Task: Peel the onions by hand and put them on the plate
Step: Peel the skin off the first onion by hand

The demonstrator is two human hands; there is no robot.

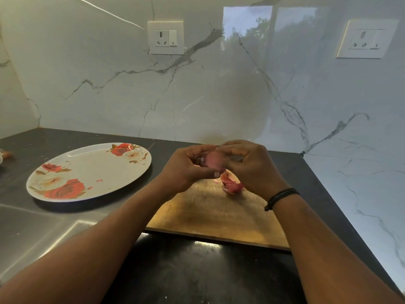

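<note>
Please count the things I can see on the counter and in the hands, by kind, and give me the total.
Onion, held between the left hand and the right hand: 1
Plate with rose pattern: 1
Wooden cutting board: 1
Heap of peeled onion skin on the board: 1
Total: 4

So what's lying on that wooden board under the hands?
On the worn wooden chopping board lies a heap of pinkish-red onion peel, with a small scrap beside it. The hands and forearms cover parts of the board, so anything beneath them cannot be seen.
</note>
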